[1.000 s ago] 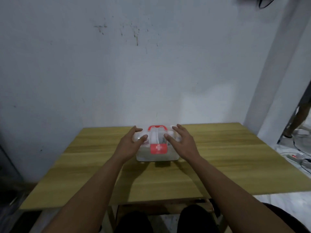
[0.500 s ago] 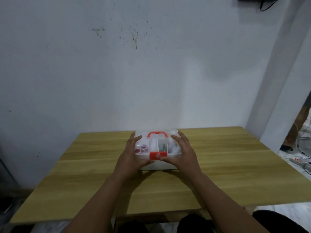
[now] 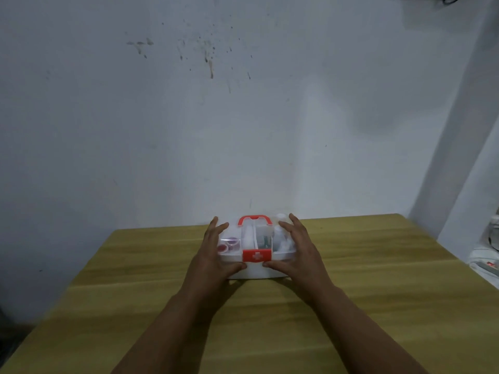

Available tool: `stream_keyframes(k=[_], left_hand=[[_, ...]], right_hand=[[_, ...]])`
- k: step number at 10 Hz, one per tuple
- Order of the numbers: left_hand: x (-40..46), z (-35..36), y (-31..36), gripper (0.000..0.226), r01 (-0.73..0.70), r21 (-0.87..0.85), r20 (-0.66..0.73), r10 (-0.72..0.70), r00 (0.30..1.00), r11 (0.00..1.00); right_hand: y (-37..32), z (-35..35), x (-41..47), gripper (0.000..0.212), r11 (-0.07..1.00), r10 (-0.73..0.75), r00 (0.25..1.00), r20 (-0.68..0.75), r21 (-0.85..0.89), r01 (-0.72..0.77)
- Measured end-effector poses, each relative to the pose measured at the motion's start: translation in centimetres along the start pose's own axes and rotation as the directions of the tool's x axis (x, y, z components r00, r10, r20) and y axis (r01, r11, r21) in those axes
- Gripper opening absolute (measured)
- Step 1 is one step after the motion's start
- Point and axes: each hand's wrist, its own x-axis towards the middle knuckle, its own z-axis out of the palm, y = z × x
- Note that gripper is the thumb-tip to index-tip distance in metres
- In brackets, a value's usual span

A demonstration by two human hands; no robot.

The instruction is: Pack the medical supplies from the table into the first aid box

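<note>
— Where are the hands?
— The left hand (image 3: pixel 213 255) and right hand (image 3: pixel 299 252) lie with straight fingers spread on the clear lid of the first aid box (image 3: pixel 259 236), one at each end. The thumbs press its front wall just under the red latch (image 3: pixel 256 256). Neither curls round anything.
— And the box?
— Lid down, on the wooden worktop (image 3: pixel 378 292) near its far edge, before the grey wall (image 3: pixel 243 117).

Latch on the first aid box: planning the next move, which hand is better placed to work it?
Probably the right hand: its thumb tip sits under the red latch; on the left hand the thumb only reaches its edge.
</note>
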Motion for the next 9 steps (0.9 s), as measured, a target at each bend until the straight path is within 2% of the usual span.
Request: stream_keyframes(k=[4,6,7,8,9], left_hand=[[8.8,2.0,-3.2,0.105,-0.004,0.058,-0.007,0.004,1.0,0.998],[9.6,2.3,-3.7,0.103,-0.029,0.102,-0.01,0.031,0.999,0.994],[9.5,1.5,-2.1,0.106,0.006,0.142,0.034,-0.011,0.999,0.99],[9.1,-0.2,0.3,0.105,0.02,0.19,0.074,-0.034,0.997,0.982],[7.0,-1.0,2.7,0.1,-0.014,0.168,0.058,0.005,0.998,0.986]], right_hand=[[5.3,2.4,7.9,0.098,0.999,0.031,0.999,0.019,0.03,-0.031],[5.8,2.4,8.9,0.1,0.999,0.049,0.997,0.053,0.007,-0.049],[4.5,1.6,9.0,0.108,0.992,0.097,0.991,0.093,-0.085,-0.089],[2.2,-0.4,9.3,0.135,0.984,0.149,0.975,0.168,-0.122,-0.129],[-2.3,-3.8,9.5,0.116,0.984,0.108,0.993,-0.037,0.149,-0.101]])
